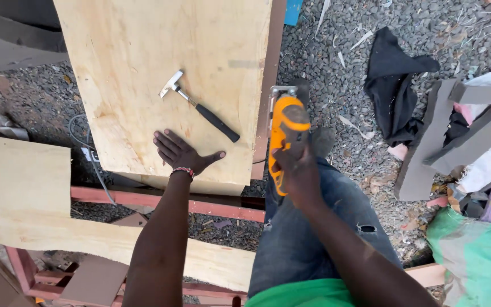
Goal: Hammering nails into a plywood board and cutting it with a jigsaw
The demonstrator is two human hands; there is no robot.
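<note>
Two hands busy: left hand [184,154] flat, fingers spread, pinning the plywood sheet [166,85]; right hand [299,173] wrapped round the orange power saw [286,133] at the edge, hammer [199,106] nearby. Mid-cut, I'd say; needs steady guiding.

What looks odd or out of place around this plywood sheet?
A hammer lies loose and askew on the plywood sheet, just beyond the flat left hand, while the right hand grips an orange power saw at the sheet's edge. A black cloth lies crumpled on the gravel.
</note>
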